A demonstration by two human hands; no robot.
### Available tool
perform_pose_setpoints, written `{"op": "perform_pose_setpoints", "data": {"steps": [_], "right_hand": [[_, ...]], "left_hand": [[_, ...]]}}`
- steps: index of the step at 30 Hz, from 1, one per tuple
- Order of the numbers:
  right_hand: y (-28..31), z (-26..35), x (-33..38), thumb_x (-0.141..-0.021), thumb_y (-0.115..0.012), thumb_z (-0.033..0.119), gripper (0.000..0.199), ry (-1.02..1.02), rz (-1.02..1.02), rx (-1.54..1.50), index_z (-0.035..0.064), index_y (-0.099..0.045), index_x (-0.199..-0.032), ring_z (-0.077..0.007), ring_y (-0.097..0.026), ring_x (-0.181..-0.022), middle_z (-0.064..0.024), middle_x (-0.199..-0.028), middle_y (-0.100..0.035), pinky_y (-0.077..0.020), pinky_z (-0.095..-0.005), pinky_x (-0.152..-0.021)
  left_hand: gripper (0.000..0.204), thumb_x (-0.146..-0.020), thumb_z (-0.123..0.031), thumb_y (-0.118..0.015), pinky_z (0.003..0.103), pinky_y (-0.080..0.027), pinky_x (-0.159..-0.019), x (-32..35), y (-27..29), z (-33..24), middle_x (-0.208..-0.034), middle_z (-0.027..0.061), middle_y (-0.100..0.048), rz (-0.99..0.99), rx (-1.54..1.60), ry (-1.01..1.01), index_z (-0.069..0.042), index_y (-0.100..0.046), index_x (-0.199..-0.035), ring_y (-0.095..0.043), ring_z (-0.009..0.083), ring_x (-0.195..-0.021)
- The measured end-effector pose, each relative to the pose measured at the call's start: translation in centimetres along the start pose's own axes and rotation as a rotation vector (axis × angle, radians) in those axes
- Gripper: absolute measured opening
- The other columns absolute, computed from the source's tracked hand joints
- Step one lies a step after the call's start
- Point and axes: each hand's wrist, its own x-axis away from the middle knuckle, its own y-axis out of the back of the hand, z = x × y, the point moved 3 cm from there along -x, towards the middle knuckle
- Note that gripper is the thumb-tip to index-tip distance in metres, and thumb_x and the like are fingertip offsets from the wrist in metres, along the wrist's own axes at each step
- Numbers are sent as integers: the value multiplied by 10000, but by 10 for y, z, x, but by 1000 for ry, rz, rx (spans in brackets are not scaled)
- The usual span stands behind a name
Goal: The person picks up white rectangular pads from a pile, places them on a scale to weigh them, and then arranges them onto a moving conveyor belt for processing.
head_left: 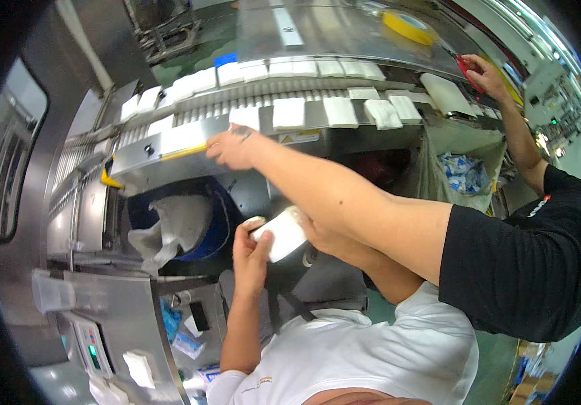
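Note:
My left hand (250, 256) grips one end of a soft white folded stack (283, 236), like tissue or cloth, its thumb pressed on the near face. At the other end my right hand (314, 233) closes on the stack, partly hidden beneath a co-worker's forearm. The stack is held in front of my body, below the conveyor's steel edge. Similar white stacks (289, 113) lie in a row along that ledge and on the rollers behind.
A co-worker's arm in a black sleeve (506, 270) crosses over my right arm, its hand (236, 147) at the ledge. Their other hand (483, 75) holds a red-handled tool. A blue bin (219, 223) stands below; a lined bin (432, 158) is right. A scale (91, 347) sits lower left.

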Motion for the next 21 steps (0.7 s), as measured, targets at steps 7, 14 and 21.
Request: {"op": "perform_pose_setpoints", "data": {"steps": [7, 14, 21], "right_hand": [[-44, -17, -22, -978, -723, 168, 253, -244, 286, -779, 1, -654, -1155, -91, -629, -889, -26, -981, -681, -521, -278, -775], [-2, 8, -99, -969, -711, 96, 212, -122, 79, -822, -27, -670, -1137, -89, -661, -846, -37, -998, -716, -557, -270, -727], [35, 18, -284, -1009, -653, 193, 259, -145, 119, -584, -36, -687, -1124, -135, -656, -779, -81, -988, -702, -570, -257, -669]], "left_hand": [[306, -1038, -132, -639, 233, -477, -731, -7, 21, -21, -1047, 48, -638, 30, -74, -42, -25, -511, -1294, -584, 84, -880], [708, -838, 71, -770, 327, -554, -957, -63, 15, -96, -1247, 156, -656, 175, -65, -110, -10, -412, -1444, -651, 207, -1139], [641, -916, -27, -768, 367, -638, -960, -242, 34, -182, -1309, 262, -605, 143, -166, -101, 124, -404, -1422, -670, 303, -1164]]}}
